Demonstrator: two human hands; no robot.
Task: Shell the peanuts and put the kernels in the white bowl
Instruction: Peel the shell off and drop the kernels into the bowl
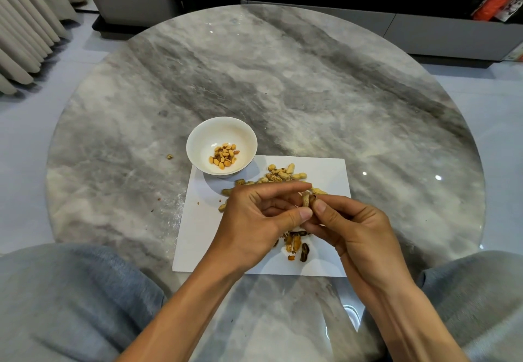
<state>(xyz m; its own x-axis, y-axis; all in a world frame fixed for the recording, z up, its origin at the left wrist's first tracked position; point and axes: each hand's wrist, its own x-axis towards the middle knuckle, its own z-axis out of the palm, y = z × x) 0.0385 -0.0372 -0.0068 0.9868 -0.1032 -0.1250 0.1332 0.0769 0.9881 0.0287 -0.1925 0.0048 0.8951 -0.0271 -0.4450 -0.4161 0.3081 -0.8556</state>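
Note:
A white bowl (198,141) stands at the far left corner of a white paper sheet (331,175) and holds several yellow kernels (223,155). Unshelled peanuts (284,174) lie in a loose heap on the sheet just beyond my hands. My left hand (254,220) and my right hand (356,231) meet above the sheet's middle, fingertips pinched together on one peanut (307,200) whose shell looks split. Empty shell pieces (297,244) lie on the sheet under my hands, partly hidden by them.
The sheet rests on a round grey marble table (283,78). A stray crumb (169,157) sits left of the bowl. My knees in grey trousers (70,291) flank the table's near edge. A low dark cabinet (368,22) stands behind the table.

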